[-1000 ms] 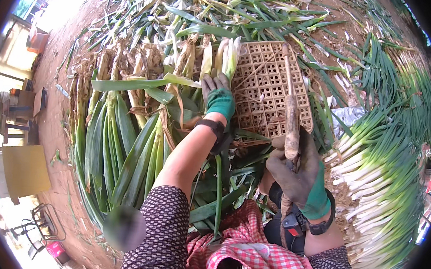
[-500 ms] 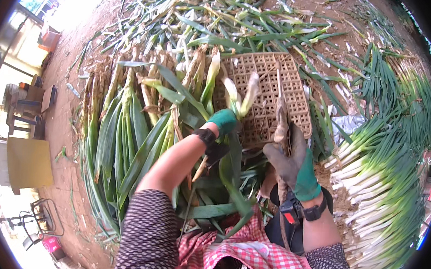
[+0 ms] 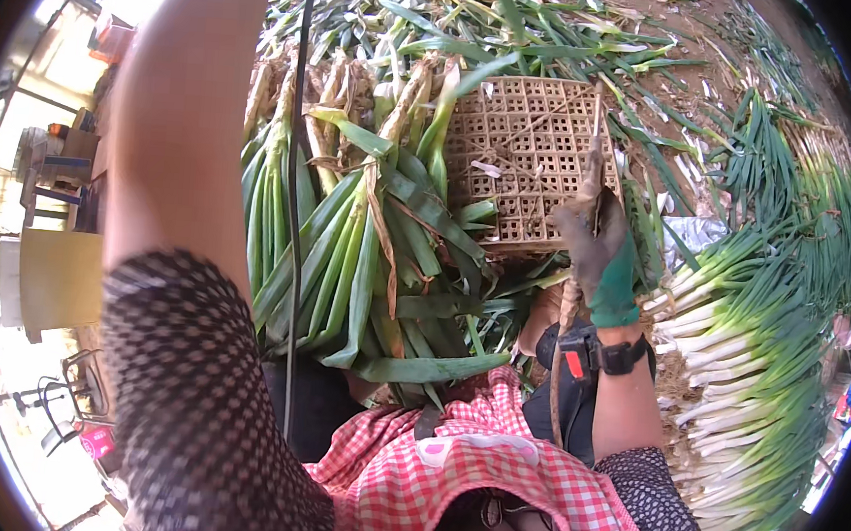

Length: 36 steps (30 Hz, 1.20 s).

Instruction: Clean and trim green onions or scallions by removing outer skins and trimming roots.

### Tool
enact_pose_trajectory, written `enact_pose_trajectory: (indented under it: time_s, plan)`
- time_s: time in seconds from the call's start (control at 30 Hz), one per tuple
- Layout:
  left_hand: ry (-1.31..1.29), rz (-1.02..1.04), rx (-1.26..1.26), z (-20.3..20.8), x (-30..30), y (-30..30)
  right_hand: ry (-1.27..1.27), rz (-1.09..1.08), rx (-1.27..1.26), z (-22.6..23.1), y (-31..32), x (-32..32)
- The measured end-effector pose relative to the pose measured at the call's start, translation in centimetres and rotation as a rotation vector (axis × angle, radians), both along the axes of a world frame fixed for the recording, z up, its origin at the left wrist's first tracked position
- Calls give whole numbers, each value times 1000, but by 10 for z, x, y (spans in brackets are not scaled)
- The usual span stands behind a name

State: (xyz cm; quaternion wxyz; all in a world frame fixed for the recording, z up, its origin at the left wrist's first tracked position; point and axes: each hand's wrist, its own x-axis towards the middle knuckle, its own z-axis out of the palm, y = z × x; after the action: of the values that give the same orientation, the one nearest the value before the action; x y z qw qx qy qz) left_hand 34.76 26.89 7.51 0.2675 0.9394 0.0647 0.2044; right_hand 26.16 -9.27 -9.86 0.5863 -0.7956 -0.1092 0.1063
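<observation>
Beside the lattice crate [image 3: 527, 159], right hand [image 3: 599, 248] in curled grip around muddy rod [image 3: 592, 169].

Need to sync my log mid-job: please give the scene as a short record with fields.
Right hand: in a grey-and-green glove, gripping a slender mud-coated brown rod
Left hand: out of view; bare left forearm extends past the upper edge
Centre: tan lattice crate
Left of crate: long green onions, brown-husked ends
Right side: white-stemmed green onions, laid in rows
Far side: strewn loose green leaves
</observation>
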Motion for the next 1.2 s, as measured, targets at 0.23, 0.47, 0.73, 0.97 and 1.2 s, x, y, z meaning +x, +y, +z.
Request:
enact_pose_trajectory:
  time_s: [0.23, 0.47, 0.73, 0.97, 1.2]
  plan:
    - [823, 323, 345, -255, -196, 2, 308, 132, 20, -8, 14, -24]
    - [763, 76, -433, -209, -185, -78, 78, 232, -394, -58, 15, -43]
    - [631, 165, -115, -273, -197, -130, 41, 245, -492, -96, 13, -136]
    - [794, -91, 182, -263, -239, -145, -111, 11, -414, -157, -17, -158]
    - [492, -411, -31, -266, -215, -104, -34, -66, -371, -69, 0, -131]
